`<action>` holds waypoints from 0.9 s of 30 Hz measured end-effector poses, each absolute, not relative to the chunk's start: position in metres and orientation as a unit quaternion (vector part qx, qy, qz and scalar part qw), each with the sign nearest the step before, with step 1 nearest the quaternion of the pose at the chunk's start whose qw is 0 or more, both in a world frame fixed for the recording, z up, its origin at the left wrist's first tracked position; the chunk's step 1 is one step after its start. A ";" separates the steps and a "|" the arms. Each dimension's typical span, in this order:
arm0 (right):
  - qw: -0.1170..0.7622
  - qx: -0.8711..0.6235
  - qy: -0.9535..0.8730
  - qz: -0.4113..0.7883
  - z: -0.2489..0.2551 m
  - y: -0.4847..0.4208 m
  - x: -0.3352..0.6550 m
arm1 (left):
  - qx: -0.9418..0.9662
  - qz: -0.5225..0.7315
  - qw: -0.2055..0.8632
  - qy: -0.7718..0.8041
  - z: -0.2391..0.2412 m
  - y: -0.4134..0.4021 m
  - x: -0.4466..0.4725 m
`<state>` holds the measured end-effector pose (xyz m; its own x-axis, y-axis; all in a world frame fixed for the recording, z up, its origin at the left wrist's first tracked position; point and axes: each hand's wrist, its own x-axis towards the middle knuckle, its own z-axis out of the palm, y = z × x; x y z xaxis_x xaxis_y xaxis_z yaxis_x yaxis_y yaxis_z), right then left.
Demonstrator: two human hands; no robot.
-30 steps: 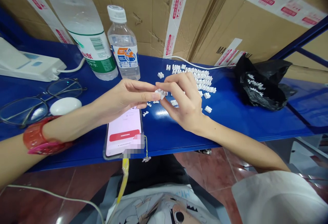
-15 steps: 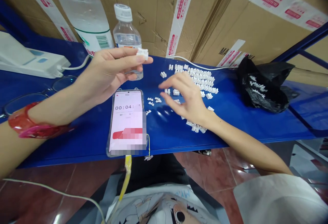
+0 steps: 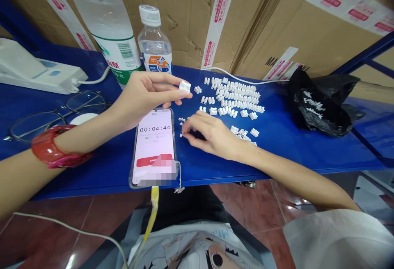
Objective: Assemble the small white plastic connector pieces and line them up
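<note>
Between thumb and fingers, my left hand point(image 3: 150, 90) grips a white plastic connector block point(image 3: 185, 86), raised above the blue table in front of the small bottle. My right hand point(image 3: 212, 134) is down on the table just right of the phone, thumb and fingertips pinched at a small white plastic piece point(image 3: 181, 135); part of it is hidden by the fingers. More small white pieces point(image 3: 182, 119) lie beside those fingertips. Behind the right hand are rows of white connector blocks point(image 3: 241, 96). Several looser blocks point(image 3: 238, 131) lie past its wrist.
A phone point(image 3: 155, 146) showing a running timer lies near the table's front edge. Eyeglasses point(image 3: 37, 125), a power strip point(image 3: 46, 74), a large bottle point(image 3: 118, 49) and a small bottle point(image 3: 155, 45) stand left. A black plastic bag point(image 3: 326, 109) with white pieces lies right, before cardboard boxes point(image 3: 184, 14).
My left hand has come down and right with the connector block. My right hand has dropped to the small white pieces and its fingers have closed.
</note>
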<state>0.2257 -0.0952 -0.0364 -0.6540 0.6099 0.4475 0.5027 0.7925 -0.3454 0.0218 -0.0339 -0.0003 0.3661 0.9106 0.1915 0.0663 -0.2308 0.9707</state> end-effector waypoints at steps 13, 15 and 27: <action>0.519 -0.399 -0.624 0.427 -0.020 -0.088 0.231 | 0.805 0.412 0.300 0.304 -0.014 -0.042 0.021; 0.523 -0.394 -0.621 0.430 -0.021 -0.088 0.231 | 0.813 0.413 0.286 0.296 -0.015 -0.041 0.020; 0.503 -0.411 -0.563 0.511 -0.020 -0.086 0.228 | 0.848 0.407 0.213 0.264 -0.018 -0.042 0.017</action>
<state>0.2277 -0.0856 -0.0202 -0.1560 0.9767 0.1471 -0.0509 0.1408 -0.9887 0.0167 -0.0420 -0.0183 0.5295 0.6204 0.5786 0.2741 -0.7706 0.5754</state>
